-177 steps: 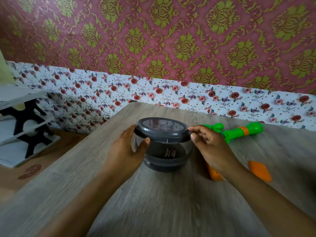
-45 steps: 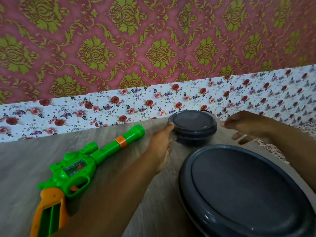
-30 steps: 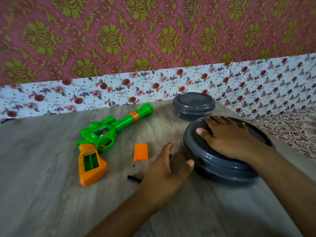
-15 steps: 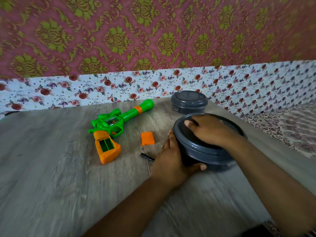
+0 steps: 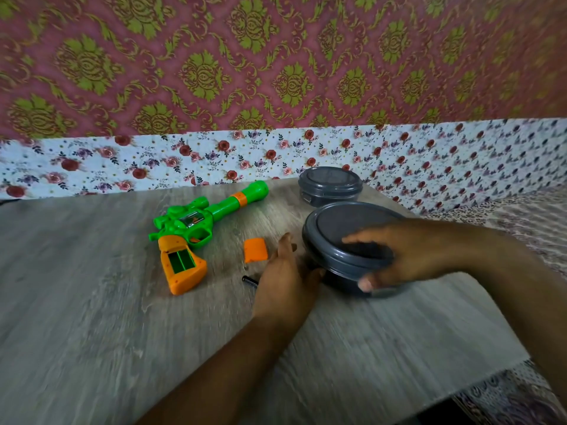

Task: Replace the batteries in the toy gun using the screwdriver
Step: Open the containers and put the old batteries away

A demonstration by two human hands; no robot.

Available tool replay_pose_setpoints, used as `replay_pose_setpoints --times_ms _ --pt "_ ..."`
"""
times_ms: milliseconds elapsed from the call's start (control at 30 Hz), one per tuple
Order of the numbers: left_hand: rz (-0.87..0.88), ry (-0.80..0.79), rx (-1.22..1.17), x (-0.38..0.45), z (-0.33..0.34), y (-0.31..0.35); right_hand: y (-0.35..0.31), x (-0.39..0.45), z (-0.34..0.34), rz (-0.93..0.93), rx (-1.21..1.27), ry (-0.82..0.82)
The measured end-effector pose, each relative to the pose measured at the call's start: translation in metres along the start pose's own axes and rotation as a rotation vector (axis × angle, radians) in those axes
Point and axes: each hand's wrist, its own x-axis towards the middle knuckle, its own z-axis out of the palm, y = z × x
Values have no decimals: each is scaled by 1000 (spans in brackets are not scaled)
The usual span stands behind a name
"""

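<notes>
The green and orange toy gun (image 5: pixel 196 228) lies on the wooden table (image 5: pixel 92 317) with its battery compartment uncovered in the orange grip. Its orange cover (image 5: pixel 255 250) lies to the right of the grip. A dark tip of the screwdriver (image 5: pixel 249 280) pokes out from behind my left hand. My left hand (image 5: pixel 287 280) rests against the left side of a large grey lidded container (image 5: pixel 340 240). My right hand (image 5: pixel 405 256) grips that container's lid rim, fingers on top and thumb at the front edge.
A smaller grey lidded container (image 5: pixel 329 185) stands behind the large one, near the table's far right corner. The floral wall runs along the back. The table's right edge drops off to patterned fabric (image 5: pixel 521 216).
My right hand has shifted from lying flat on the large lid to gripping its front rim. My left hand stays at the container's left side. The view has shifted a little.
</notes>
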Motion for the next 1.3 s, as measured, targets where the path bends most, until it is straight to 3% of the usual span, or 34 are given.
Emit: replay_pose_setpoints --times_ms 67,200,333,433,533,700,833,933,1133,1300 --pt "8 17 13 0 -1 -1 7 -3 12 30 -28 15" --pt "126 -28 23 -4 -1 6 4 1 30 26 -100 318" --pt "154 -129 93 -9 4 12 -25 7 36 112 -210 403" --pt "179 -138 146 -10 5 11 -50 15 42 76 -350 453" --pt "145 -167 134 -9 2 10 -67 17 39 1 -377 452" --pt "74 -142 18 -8 -2 12 -44 4 20 -137 -154 475" --pt "86 -136 -49 -4 -1 8 3 -6 25 -153 142 219" --pt "97 -176 -7 -1 1 7 24 -5 45 -197 111 173" --pt "95 -168 9 -1 3 5 34 10 85 -268 -110 573" --pt "153 -130 -65 2 1 5 39 17 96 -288 -165 657"
